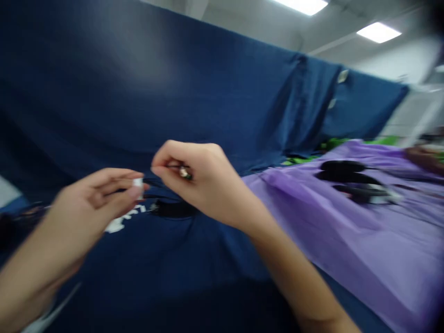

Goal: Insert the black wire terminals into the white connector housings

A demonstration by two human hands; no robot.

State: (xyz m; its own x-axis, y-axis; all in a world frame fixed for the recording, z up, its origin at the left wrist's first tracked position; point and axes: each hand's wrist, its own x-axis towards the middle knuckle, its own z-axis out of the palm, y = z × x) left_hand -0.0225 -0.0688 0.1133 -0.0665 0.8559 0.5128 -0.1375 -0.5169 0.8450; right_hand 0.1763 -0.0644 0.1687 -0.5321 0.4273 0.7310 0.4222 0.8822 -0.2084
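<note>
Between the thumb and fingers of my left hand is a small white piece. Close by on the right, my right hand is closed in a pinch on a thin dark cord with a small shiny metallic end. Dark strands run between the two hands. Beneath them, a black flat object lies on the dark blue cloth, and several small white pieces lie beside my left hand. The view is blurred, so fine details do not show.
A dark blue curtain hangs behind the hands. Purple sheeting covers the right side, with black oval objects and thin cords on it. Green material shows behind it. Another person's hand is at the far right.
</note>
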